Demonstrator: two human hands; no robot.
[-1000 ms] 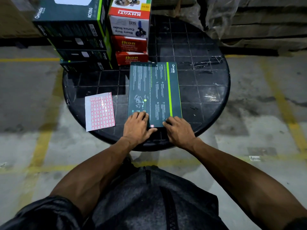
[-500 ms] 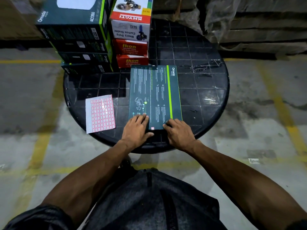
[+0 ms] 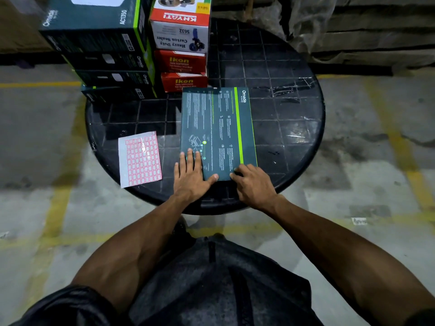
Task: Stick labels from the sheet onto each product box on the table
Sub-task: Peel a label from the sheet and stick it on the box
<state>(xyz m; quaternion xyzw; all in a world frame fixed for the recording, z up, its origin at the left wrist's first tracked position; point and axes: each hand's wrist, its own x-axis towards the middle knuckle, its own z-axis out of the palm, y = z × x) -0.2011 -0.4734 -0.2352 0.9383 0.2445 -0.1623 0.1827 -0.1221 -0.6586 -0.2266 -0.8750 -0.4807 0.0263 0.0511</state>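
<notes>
A round black table (image 3: 294, 95) with a grid-patterned top stands on a concrete floor (image 3: 376, 161) marked with yellow lines. A flat dark-green Omada box (image 3: 216, 128) lies printed side up at the centre of the table, its near edge close to the table rim. The left hand (image 3: 189, 177) rests flat on the near left corner of this box: its fingers (image 3: 189, 158) are straight and held close together, and the thumb is spread out to the right along the near edge. The right hand (image 3: 253, 183) rests at the near right corner of the box with its fingers curled under; whether they pinch anything cannot be told. The label sheet (image 3: 140, 158), a white sheet carrying a grid of red-bordered labels, lies flat on the table just left of the left hand, apart from the box. At the far left of the table stands a stack of Omada boxes (image 3: 106, 57), the top one marked AC1350. Just beside it on the right stands a Khyati carton sealer box (image 3: 180, 31) on top of two red Ikon tape dispenser boxes (image 3: 182, 71).
</notes>
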